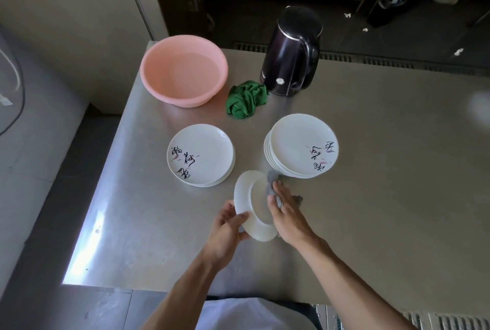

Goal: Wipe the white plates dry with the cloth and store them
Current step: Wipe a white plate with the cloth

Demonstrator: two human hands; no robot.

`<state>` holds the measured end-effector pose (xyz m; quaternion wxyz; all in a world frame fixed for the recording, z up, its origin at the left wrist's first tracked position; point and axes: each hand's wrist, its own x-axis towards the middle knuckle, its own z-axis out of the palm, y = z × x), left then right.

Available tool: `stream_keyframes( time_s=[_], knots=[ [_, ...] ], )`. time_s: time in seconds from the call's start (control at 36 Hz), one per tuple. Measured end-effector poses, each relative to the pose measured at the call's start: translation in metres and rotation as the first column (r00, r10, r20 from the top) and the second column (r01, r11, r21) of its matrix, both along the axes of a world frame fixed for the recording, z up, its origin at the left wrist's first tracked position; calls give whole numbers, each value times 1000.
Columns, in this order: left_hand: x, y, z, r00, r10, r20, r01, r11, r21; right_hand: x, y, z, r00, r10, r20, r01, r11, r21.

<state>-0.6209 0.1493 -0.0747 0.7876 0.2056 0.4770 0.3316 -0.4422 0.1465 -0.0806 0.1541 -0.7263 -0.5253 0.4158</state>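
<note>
My left hand (228,229) grips the near rim of a white plate (248,198), held tilted on edge above the steel table. My right hand (285,213) presses a grey cloth (273,183) against the plate's underside, fingers spread over it. To the left lies a low stack of white plates (201,153) with black calligraphy. On the right stands a taller stack of white plates (299,141), also marked with calligraphy.
A pink basin (148,69) stands at the table's far left. A crumpled green cloth (246,100) lies beside a dark electric kettle (291,54). The steel table (384,170) drops off at its left edge (106,160).
</note>
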Motion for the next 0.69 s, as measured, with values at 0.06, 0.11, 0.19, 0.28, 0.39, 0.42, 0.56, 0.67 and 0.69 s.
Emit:
stream_keyframes(
  time_s=[0.06,0.11,0.19,0.28,0.39,0.42,0.56,0.67,0.69],
  knots=[
    [-1,7,-1,1000,-3,-11,3,1000,-24,-9,-5,5,994,107,4,-107,990,90],
    [-2,10,2,997,-75,-20,75,997,-2,-16,-9,10,968,248,28,-248,942,227],
    [-2,3,6,970,-235,-59,239,968,81,-20,-11,15,922,379,78,-380,850,365],
    [-2,-4,5,959,-276,-64,281,956,84,-17,-4,8,940,290,177,-337,866,370],
    [-4,-3,3,955,-279,-102,285,957,50,-5,12,0,995,-8,100,1,998,61],
    [-4,-3,3,953,-282,-108,288,957,47,-4,11,1,993,15,113,-24,997,79],
    [-2,0,8,943,-313,-114,325,939,109,-13,-6,9,889,417,189,-455,759,466],
    [-4,-2,10,958,-284,-31,285,946,153,-7,2,5,973,193,123,-228,871,435],
    [-3,-2,10,965,-260,-14,259,954,153,-6,5,5,998,38,55,-54,944,326]
  ],
)
